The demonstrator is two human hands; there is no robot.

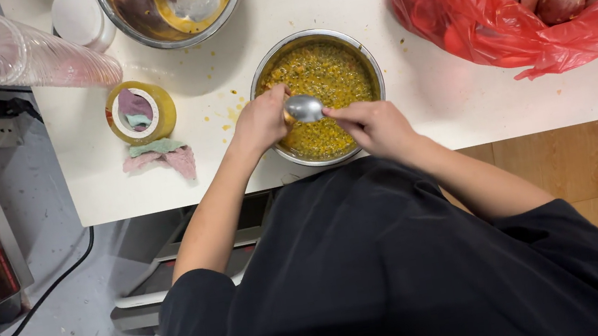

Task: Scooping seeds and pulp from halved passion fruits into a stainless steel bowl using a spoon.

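Over the steel bowl point(320, 97) of yellow pulp, the right hand point(375, 128) grasps a spoon point(304, 108); the left hand point(262, 120) is clenched on something (hidden) beside it.

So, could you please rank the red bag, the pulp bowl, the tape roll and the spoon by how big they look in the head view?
1. Red bag, partly cut off by the frame
2. Pulp bowl
3. Tape roll
4. Spoon, its handle hidden by the right hand
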